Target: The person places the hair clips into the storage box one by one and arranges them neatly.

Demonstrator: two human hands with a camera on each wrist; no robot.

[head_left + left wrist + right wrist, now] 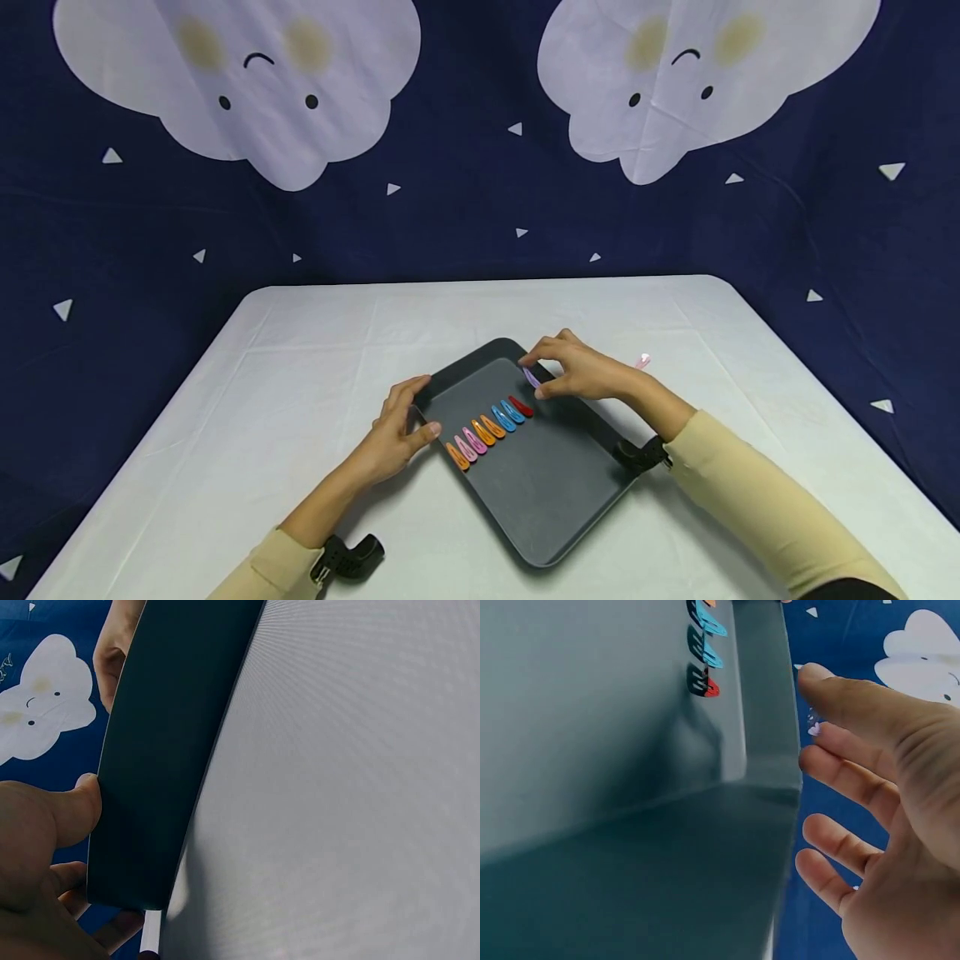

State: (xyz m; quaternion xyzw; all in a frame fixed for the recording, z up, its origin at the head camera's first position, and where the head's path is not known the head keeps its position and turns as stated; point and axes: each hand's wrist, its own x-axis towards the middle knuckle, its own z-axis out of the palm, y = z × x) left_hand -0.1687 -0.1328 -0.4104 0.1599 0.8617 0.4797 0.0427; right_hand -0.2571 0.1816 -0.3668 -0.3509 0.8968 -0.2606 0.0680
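Observation:
A dark grey tray [555, 492] lies turned at an angle on the table. In it, a slanting row of snap hair clips [489, 426] runs from orange through pink, orange and blue to a red clip [521, 407]. My right hand [581, 367] pinches a purple hair clip [531, 377] between thumb and fingers, over the tray's far right rim; only a bit of that clip [814, 729] shows in the right wrist view. My left hand [397, 429] grips the tray's left corner, thumb at the rim and the other fingers round the outside.
A pink hair clip [642, 361] lies on the white tablecloth [247, 417] beyond my right forearm, partly hidden by it. Behind the table hangs a dark blue cloth [450, 233] with clouds and small white triangles.

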